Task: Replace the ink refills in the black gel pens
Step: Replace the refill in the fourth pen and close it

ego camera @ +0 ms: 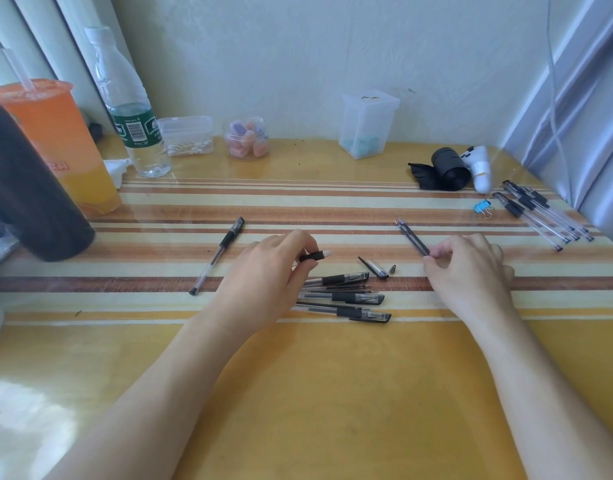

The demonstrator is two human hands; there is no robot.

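Note:
My left hand (270,271) grips a pen barrel (315,255) with a black grip and an open clear end pointing right. My right hand (467,268) pinches the near ends of the ink refills (412,237), which lie on the table angled up to the left. Between the hands lie a loose pen cap (374,267) and a small metal pen tip (392,269). Three capped black gel pens (346,296) lie just below my left hand. One more capped pen (218,255) lies alone to the left.
A group of several pens (540,213) and a blue binder clip (481,206) lie at the right edge. At the back stand an orange drink cup (56,140), a water bottle (132,112), small clear containers (367,126), a black roll (448,169) and a white device (480,168). A dark cylinder (28,199) stands left.

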